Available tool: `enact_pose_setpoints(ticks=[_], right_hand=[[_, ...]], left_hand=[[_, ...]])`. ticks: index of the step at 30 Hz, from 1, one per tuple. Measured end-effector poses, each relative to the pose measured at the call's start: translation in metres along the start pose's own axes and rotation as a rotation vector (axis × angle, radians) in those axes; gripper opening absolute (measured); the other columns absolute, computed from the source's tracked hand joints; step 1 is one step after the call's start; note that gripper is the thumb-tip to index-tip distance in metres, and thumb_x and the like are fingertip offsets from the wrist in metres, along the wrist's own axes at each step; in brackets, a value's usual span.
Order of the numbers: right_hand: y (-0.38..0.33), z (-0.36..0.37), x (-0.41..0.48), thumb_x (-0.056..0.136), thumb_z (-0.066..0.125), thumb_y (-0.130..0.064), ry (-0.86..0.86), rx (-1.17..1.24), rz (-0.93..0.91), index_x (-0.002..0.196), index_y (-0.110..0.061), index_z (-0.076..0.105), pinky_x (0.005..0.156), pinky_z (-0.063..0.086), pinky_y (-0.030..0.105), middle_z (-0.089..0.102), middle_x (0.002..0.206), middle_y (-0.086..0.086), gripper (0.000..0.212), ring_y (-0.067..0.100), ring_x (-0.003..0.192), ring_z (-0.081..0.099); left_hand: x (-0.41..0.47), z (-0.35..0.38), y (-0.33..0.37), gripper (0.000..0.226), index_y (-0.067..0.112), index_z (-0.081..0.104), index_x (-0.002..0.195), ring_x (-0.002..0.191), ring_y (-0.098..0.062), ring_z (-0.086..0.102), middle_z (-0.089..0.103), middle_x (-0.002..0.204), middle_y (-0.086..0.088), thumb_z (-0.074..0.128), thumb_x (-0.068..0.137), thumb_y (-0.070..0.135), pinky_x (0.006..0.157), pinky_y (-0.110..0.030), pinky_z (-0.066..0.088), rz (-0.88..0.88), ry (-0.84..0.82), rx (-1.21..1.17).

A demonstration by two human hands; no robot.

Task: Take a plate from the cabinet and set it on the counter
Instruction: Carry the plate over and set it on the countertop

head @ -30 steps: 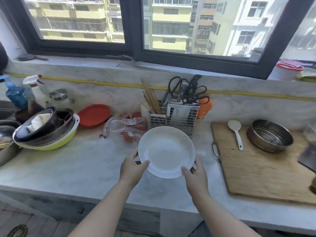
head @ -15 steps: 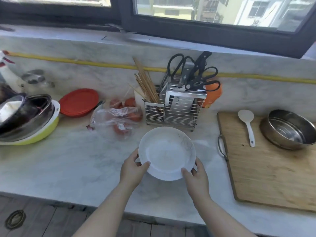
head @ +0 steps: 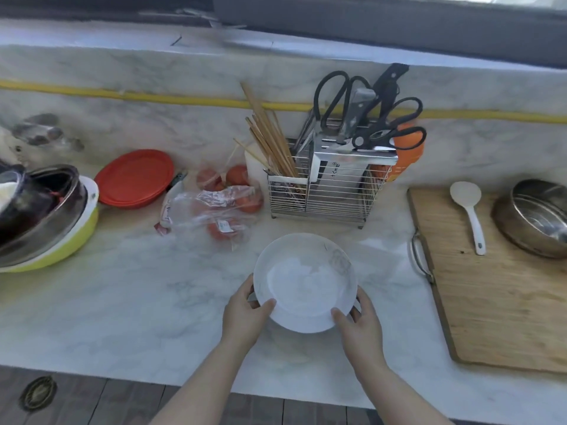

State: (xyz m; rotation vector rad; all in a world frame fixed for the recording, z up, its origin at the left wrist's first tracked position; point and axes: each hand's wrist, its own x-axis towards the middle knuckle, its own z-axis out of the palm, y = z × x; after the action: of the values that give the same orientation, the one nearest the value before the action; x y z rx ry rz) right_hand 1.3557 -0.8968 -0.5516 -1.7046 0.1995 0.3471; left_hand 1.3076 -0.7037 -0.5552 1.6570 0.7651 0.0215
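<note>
A white plate (head: pixel 305 279) with a faint grey pattern on its rim is held low over the marble counter (head: pixel 122 296), in front of the wire utensil rack. My left hand (head: pixel 244 314) grips its near left edge, thumb on the rim. My right hand (head: pixel 360 326) grips the near right edge the same way. Whether the plate touches the counter cannot be told. No cabinet is in view.
A wire rack (head: pixel 329 182) with chopsticks, scissors and knives stands behind the plate. A bag of tomatoes (head: pixel 216 207) and a red plate (head: pixel 135 177) lie to the left, stacked bowls (head: pixel 46 216) further left. A wooden board (head: pixel 503 289) with a spoon and steel bowl lies right.
The view has tilted down and closer to the counter. Both hands have lowered the plate toward the counter, keeping the same grip.
</note>
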Motion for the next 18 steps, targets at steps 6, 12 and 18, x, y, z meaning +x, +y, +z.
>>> enact_pose_setpoints(ticks=[6,12,18], right_hand=[[0.007,0.005,-0.002,0.081,0.062,-0.005,0.043,0.008,0.001,0.102,-0.057,0.048,0.077,0.044,0.011,0.052,0.113,-0.03,0.059,-0.015,0.096,0.052],[0.012,0.008,-0.005,0.081,0.062,-0.002,0.054,0.009,0.003,0.105,-0.054,0.049,0.079,0.046,0.015,0.056,0.113,-0.026,0.059,-0.008,0.1,0.056],[0.018,0.009,-0.005,0.081,0.062,0.001,0.064,0.019,-0.004,0.109,-0.049,0.05,0.071,0.05,0.007,0.059,0.113,-0.022,0.059,-0.016,0.096,0.057]], left_hand=[[0.004,-0.001,-0.008,0.061,0.043,0.051,0.126,0.09,-0.002,0.065,0.063,0.105,0.024,0.068,0.076,0.013,0.068,-0.02,0.05,-0.001,-0.031,0.02],[0.007,-0.002,-0.016,0.065,0.046,0.05,0.126,0.089,0.003,0.064,0.066,0.093,0.029,0.07,0.074,0.014,0.065,-0.014,0.047,-0.012,-0.045,0.056],[0.009,-0.003,-0.02,0.067,0.063,0.046,0.11,0.083,0.013,0.062,0.07,0.083,0.031,0.07,0.073,0.013,0.057,-0.006,0.046,-0.009,-0.05,0.085]])
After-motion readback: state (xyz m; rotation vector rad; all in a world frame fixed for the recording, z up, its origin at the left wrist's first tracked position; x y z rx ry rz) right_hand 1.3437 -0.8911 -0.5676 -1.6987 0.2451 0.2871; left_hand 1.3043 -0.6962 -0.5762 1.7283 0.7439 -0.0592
